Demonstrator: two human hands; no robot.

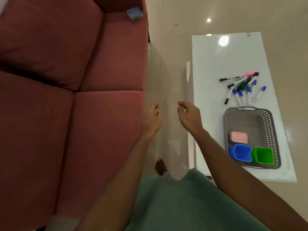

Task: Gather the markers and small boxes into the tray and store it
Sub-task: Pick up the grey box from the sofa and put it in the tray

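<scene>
A grey perforated tray (270,124) lies on the white glass table (216,64) at the right. Inside it sit a pink box (239,137), a blue box (241,152) and a green box (263,155). Several markers (243,87) lie scattered on the table just beyond the tray, with blue, black, green and pink caps. A small blue-grey box (134,13) rests on the far sofa seat. My left hand (152,118) and my right hand (189,115) hover over the floor between sofa and table, fingers loosely curled and apart, holding nothing.
A dark red sofa (66,97) fills the left half of the view. A narrow strip of glossy beige floor (170,64) runs between sofa and table. My foot (160,166) and green garment (183,205) show at the bottom.
</scene>
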